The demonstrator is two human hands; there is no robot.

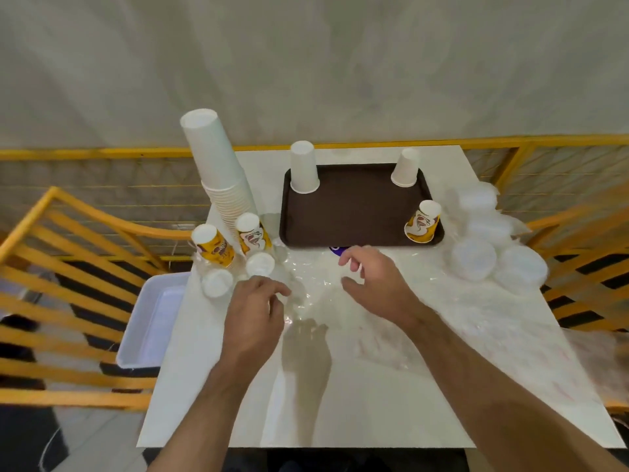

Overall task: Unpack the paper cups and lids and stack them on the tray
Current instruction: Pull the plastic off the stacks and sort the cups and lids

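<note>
A brown tray lies at the table's far side. Three upside-down cups stand on it: a white cup at its back left, a white cup at its back right, and a yellow printed cup at its front right. A tall stack of white cups leans at the left, with two yellow printed cup stacks beside it. Crumpled clear plastic wrap lies in front of the tray. My left hand pinches its left edge. My right hand hovers over it with loosely curled fingers.
Wrapped stacks of translucent lids lie right of the tray, with more plastic film trailing off the table's right side. Two small white lids or cups sit at the left edge. A white tub rests on the yellow chair to the left.
</note>
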